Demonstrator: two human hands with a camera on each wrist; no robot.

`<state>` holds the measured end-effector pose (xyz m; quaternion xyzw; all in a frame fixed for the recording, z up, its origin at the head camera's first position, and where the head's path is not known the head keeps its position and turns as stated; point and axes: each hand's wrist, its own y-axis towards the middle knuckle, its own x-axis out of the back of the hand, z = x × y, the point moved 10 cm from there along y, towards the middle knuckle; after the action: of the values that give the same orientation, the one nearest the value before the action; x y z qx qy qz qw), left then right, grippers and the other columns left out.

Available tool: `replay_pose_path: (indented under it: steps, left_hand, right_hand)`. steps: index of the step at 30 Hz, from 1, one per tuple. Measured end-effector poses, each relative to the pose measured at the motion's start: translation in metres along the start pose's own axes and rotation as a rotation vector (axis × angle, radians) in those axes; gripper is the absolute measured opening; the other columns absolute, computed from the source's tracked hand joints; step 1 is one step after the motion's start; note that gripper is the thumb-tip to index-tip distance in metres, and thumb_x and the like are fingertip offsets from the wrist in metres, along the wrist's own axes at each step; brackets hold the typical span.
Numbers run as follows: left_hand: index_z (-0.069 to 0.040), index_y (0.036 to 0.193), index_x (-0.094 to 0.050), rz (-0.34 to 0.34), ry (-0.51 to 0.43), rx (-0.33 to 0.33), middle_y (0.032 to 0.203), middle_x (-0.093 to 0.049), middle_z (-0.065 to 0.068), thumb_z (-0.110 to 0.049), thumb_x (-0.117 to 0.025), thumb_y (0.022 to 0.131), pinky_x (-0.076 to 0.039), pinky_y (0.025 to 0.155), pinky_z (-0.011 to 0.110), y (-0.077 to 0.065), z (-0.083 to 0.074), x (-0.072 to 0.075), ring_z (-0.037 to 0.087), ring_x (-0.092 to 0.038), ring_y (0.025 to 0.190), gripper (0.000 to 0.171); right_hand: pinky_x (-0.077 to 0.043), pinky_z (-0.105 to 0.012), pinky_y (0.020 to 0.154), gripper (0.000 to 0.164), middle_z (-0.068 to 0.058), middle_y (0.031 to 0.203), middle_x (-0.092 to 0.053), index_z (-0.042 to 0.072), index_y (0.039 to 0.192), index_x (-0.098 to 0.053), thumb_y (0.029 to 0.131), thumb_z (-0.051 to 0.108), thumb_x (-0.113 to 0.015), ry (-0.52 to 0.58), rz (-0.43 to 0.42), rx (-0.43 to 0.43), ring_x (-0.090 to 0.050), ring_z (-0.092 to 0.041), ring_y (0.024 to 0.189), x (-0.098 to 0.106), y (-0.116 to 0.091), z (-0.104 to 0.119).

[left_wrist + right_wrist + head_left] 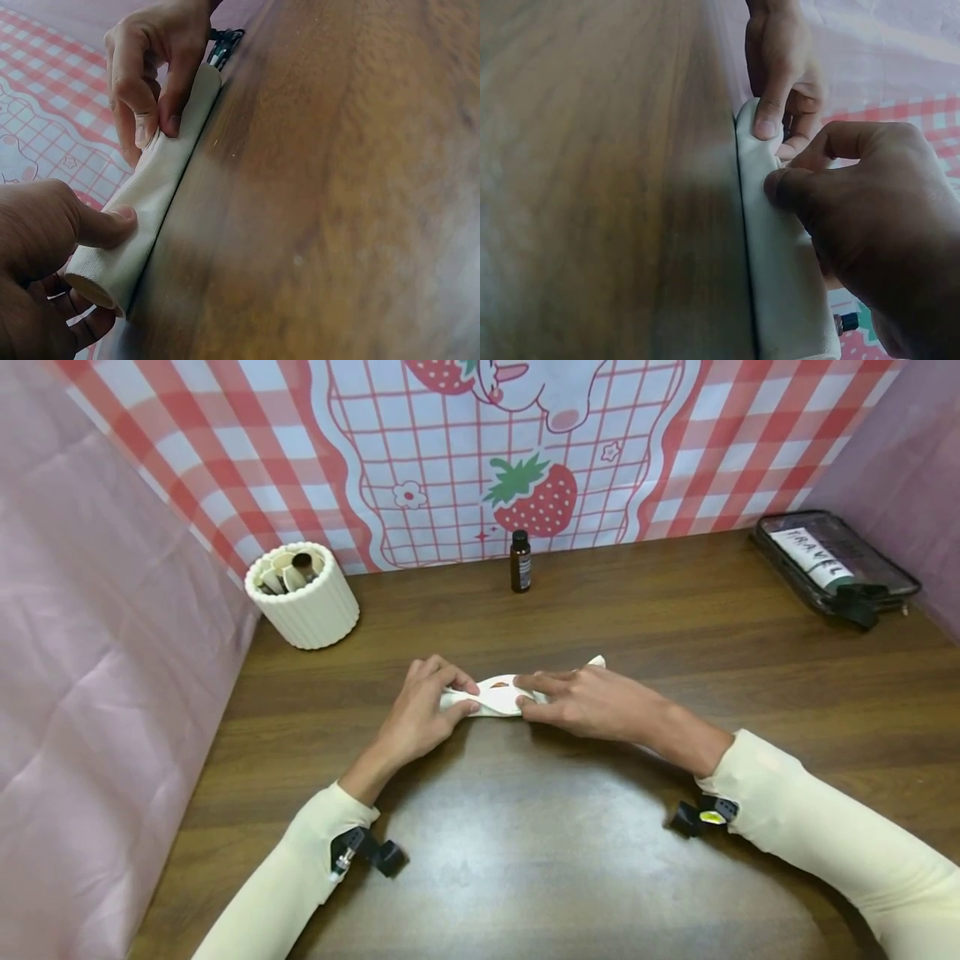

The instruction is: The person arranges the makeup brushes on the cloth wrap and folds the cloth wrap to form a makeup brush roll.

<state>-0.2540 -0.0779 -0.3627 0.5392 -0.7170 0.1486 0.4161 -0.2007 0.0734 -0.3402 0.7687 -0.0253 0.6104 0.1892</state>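
A rolled cream cloth [498, 700] lies across the middle of the table, a small orange-brown patch showing in a fold of it. My left hand [420, 710] grips its left end, thumb on the near side. In the left wrist view that end of the cloth [139, 232] is an open tube, with fingers beneath it. Nearer the middle, my right hand [603, 703] pinches the upper fold between thumb and fingers. The right wrist view shows this pinch on the cloth [780, 255] close to the left thumb. The right fingers partly hide the roll's right part.
Behind the cloth stands a small dark bottle [521, 562] with a black cap. A white ribbed holder [311, 614] with brushes is at the back left. At the back right lies a clear black-edged pouch [873, 564] marked TRAVEL. A checked strawberry-print sheet [450, 539] hangs behind the table.
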Motion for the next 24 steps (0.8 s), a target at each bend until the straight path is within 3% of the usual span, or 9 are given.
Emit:
replay_pose_path:
  steps: [6, 14, 19, 24]
  left_hand:
    - [-0.018, 0.098, -0.071, -0.001, 0.001, -0.007, 0.1, -0.057, -0.001, -0.02, -0.08, 0.088, -0.038, 0.087, 0.036, 0.0006, 0.0002, -0.0002, 0.02, -0.045, 0.101, 0.013]
    - [-0.017, 0.098, -0.072, -0.011, -0.004, -0.031, 0.1, -0.058, 0.0, -0.018, -0.079, 0.088, -0.038, 0.087, 0.036, 0.0005, -0.0014, 0.0001, 0.021, -0.046, 0.101, 0.013]
    - [-0.016, 0.099, -0.072, -0.017, 0.001, -0.04, 0.1, -0.058, 0.0, -0.018, -0.079, 0.088, -0.038, 0.086, 0.036, 0.0012, -0.0023, 0.0013, 0.021, -0.046, 0.1, 0.013]
    - [-0.016, 0.098, -0.072, -0.015, 0.002, -0.034, 0.1, -0.058, -0.001, -0.018, -0.079, 0.088, -0.038, 0.087, 0.036, 0.0, -0.0022, 0.0025, 0.021, -0.046, 0.101, 0.013]
  right_hand:
    - [-0.047, -0.032, 0.042, 0.033, -0.019, 0.132, -0.062, 0.013, 0.126, -0.063, 0.094, 0.001, -0.062, -0.007, -0.01, 0.015, -0.069, -0.031, 0.072, -0.0015, -0.0009, -0.001]
    - [-0.054, -0.035, 0.049, 0.034, -0.019, 0.135, -0.059, 0.013, 0.126, -0.064, 0.095, 0.001, -0.064, -0.002, 0.008, 0.053, -0.067, -0.037, 0.106, -0.0034, -0.0014, 0.0004]
    - [-0.051, -0.036, 0.045, 0.029, -0.016, 0.136, -0.059, 0.014, 0.126, -0.064, 0.098, 0.009, -0.061, 0.004, -0.001, 0.053, -0.068, -0.034, 0.103, -0.0025, -0.0026, -0.0015]
    - [-0.054, -0.038, 0.049, 0.024, -0.009, 0.13, -0.065, 0.016, 0.121, -0.068, 0.098, 0.022, -0.065, 0.112, -0.101, -0.009, -0.071, -0.03, 0.094, 0.0024, -0.0011, -0.0093]
